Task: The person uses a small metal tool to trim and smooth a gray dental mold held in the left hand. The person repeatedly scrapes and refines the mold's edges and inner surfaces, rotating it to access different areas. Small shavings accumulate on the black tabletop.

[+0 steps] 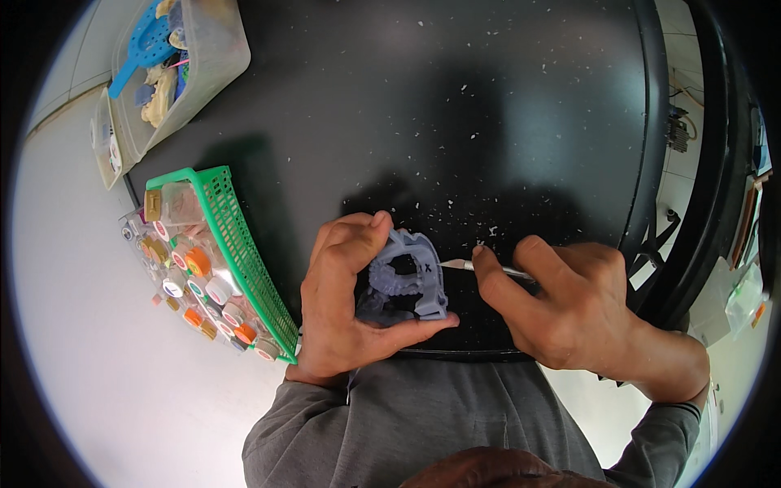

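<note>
My left hand (338,301) is clamped around a grey-violet teeth model (429,276), with the thumb along its near side and the bent fingers at its far side. I have the model up near the middle of the table's near edge, its curved rim showing a small dark mark.

My right hand (569,297) is closed on a slim pointed tool (461,264), my thumb and fingers pinching its handle. The pale tip points left and meets the model's right side in this view; I cannot tell whether it is touching.

White shavings (492,232) are scattered across the black table (366,81), some lying just beyond my hands. At the table's left edge, a green basket (244,252) leans outward, packed with small bottles (220,289) capped in orange, white and gold. By the far left corner there is a cloudy plastic box (215,57) holding a blue scoop-like piece with holes (150,41) and some pale casts (163,93). My grey shirt (423,415) shows below the near edge.
</note>
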`<action>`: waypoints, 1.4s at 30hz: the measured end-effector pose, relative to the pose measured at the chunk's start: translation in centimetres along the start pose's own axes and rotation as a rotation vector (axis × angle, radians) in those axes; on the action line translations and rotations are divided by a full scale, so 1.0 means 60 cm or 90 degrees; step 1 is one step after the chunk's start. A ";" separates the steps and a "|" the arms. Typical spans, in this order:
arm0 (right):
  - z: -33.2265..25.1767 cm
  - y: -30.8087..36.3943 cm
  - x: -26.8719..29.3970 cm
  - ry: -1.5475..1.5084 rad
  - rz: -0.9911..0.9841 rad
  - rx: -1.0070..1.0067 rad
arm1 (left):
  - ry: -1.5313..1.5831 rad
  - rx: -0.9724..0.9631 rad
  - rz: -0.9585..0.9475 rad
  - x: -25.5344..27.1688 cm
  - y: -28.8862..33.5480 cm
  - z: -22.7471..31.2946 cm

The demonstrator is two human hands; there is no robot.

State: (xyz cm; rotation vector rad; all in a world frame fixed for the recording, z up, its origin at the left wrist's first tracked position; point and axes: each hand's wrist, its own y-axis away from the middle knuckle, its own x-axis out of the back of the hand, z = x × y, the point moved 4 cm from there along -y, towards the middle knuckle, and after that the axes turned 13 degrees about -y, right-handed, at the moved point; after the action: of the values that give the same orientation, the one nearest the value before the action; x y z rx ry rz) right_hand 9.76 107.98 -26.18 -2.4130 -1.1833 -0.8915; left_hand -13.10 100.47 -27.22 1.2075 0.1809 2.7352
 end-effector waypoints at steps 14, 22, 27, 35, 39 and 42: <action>0.014 -0.008 -0.014 0.010 0.024 0.009 | 0.002 -0.002 0.033 -0.007 -0.015 -0.011; 0.006 -0.012 -0.016 0.008 0.001 0.005 | 0.006 0.015 -0.007 -0.003 -0.007 -0.016; 0.000 -0.009 -0.018 0.029 0.053 0.020 | 0.007 0.025 -0.009 0.001 0.001 -0.012; 0.006 -0.013 -0.016 0.028 0.053 0.020 | -0.003 0.028 -0.003 -0.001 -0.004 -0.012; 0.026 -0.012 -0.028 0.030 0.060 0.017 | -0.002 0.025 0.005 -0.015 -0.014 -0.023; 0.024 -0.011 -0.025 0.025 0.058 0.019 | -0.004 0.028 0.018 -0.013 -0.007 -0.017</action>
State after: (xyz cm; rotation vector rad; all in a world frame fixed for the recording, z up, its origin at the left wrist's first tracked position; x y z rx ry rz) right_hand 9.10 108.22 -28.23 -2.3929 -1.0567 -0.8836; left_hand -13.28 100.69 -28.53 1.2381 0.2271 2.7657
